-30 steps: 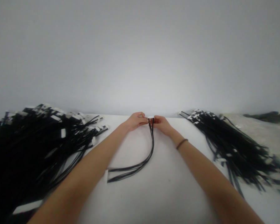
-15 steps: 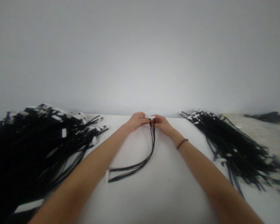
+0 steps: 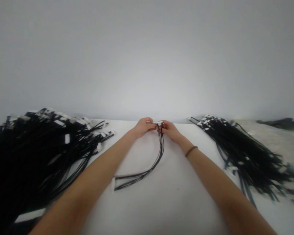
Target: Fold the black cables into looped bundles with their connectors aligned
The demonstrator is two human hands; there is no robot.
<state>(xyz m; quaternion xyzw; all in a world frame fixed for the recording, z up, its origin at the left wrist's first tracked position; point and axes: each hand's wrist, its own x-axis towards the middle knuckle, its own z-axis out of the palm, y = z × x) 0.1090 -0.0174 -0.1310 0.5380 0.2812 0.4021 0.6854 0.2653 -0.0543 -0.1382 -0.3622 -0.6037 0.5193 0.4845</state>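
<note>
Head view: the left hand (image 3: 145, 127) and right hand (image 3: 170, 130) pinch one end of a black cable (image 3: 151, 169); its other end, a white plug (image 3: 113, 184), lies on the worktop (image 3: 147, 209) beside the left forearm (image 3: 93, 176).

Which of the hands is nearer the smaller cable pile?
Right. The right hand is to the left of the smaller cable pile, apart from it; the left hand is farther off, beyond the right hand.
</note>
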